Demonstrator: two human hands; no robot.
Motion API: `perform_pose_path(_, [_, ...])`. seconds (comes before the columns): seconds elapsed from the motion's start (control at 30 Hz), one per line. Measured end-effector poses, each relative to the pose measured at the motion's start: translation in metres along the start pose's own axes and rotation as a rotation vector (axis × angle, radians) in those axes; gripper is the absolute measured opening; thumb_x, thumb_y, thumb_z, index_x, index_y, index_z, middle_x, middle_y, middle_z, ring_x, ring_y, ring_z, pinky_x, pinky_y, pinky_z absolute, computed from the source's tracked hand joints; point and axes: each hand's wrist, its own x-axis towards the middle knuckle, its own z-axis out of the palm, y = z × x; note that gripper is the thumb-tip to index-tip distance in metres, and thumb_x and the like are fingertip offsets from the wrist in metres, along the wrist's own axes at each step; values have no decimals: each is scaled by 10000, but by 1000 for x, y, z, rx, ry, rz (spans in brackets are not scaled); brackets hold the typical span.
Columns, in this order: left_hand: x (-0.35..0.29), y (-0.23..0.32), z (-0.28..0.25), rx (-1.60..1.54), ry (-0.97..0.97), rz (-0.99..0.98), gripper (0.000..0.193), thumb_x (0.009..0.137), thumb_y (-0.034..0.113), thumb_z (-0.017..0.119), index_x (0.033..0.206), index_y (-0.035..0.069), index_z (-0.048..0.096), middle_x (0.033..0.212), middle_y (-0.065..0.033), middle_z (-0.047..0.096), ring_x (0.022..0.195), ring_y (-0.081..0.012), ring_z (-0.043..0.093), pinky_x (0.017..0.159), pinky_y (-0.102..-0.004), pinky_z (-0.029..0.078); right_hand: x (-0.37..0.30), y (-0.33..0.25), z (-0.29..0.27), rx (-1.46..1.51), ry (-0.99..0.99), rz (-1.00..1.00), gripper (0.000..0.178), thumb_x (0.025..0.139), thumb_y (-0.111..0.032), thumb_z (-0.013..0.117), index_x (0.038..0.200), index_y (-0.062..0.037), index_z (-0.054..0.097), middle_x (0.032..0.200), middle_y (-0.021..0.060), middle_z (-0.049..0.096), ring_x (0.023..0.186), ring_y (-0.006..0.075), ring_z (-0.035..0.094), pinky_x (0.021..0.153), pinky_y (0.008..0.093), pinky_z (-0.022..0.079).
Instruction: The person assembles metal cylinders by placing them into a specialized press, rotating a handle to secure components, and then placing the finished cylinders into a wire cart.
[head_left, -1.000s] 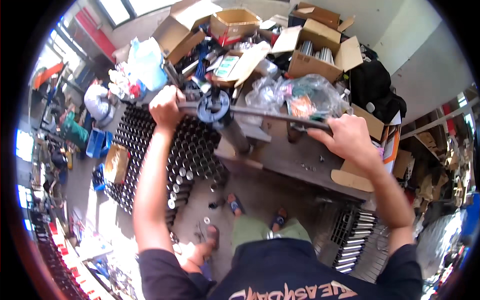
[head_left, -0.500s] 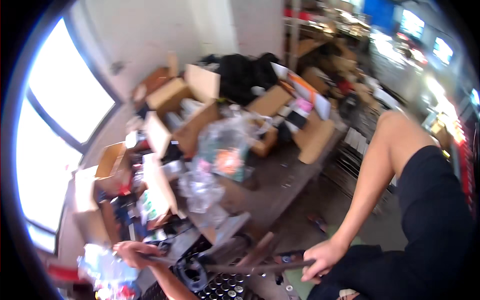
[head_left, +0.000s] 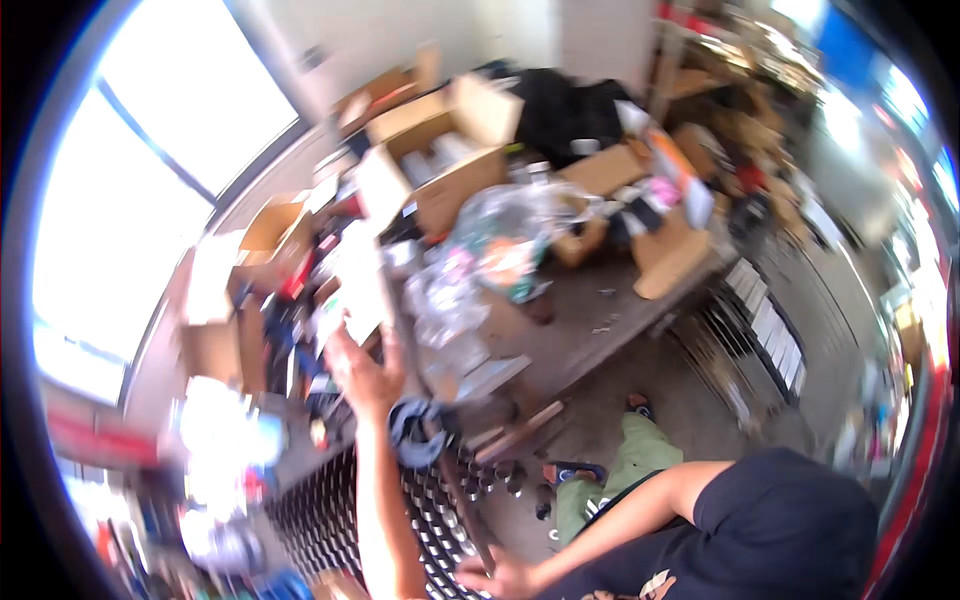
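Observation:
My left hand (head_left: 366, 378) is raised over the cluttered table, fingers apart, beside a pale cardboard flap (head_left: 362, 275). Low in the picture, my right hand (head_left: 505, 574) is closed round the lower end of a long, thin dark rod (head_left: 462, 492). The rod slants up and left, passing just right of my left hand. Blur hides its far end and whether my left hand touches it. A blue-grey ring-shaped coil (head_left: 408, 432) lies by the rod, below my left hand.
Open cardboard boxes (head_left: 460, 190), clear plastic bags (head_left: 450, 300) and black cloth (head_left: 570, 110) crowd the table (head_left: 590, 330). Rows of dark cylinders with shiny ends (head_left: 330, 510) stand nearby. My sandalled foot (head_left: 575, 474) is on the floor. Stacked pale slats (head_left: 765, 325) lie at right.
My left hand has let go of the rod and moved up and right. The rod has swung from nearly level to steep; my right hand, still holding it, has moved left. The view has shifted.

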Motion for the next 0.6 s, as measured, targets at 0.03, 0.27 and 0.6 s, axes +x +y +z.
perform_pose_path(0.03, [-53,-16,-25,-201,-215,-404,515,898,304,692,1257,-34,544,1095,-232,659,984,-417,649,874,-470,515,7,-28,-20,-64,-33,-59,232,967,-263,630,961,-32,617,841,93,581,772,181,569,705,368,455])
perform_pose_path(0.27, [-269,175,-252,-1196,-169,-1668,488,945,449,633,1172,21,570,901,-121,644,714,-192,640,566,-300,537,188,-131,-243,-949,461,-1074,657,839,-222,718,1395,-24,428,1371,229,436,1281,398,410,1100,502,302])
perform_pose_path(0.6, [-100,184,-115,820,-274,-1085,262,859,222,559,719,100,743,753,-127,728,716,-302,735,632,-412,581,363,-214,-366,-1835,-116,-516,198,772,-215,741,963,-177,774,982,140,732,934,331,708,836,436,576])
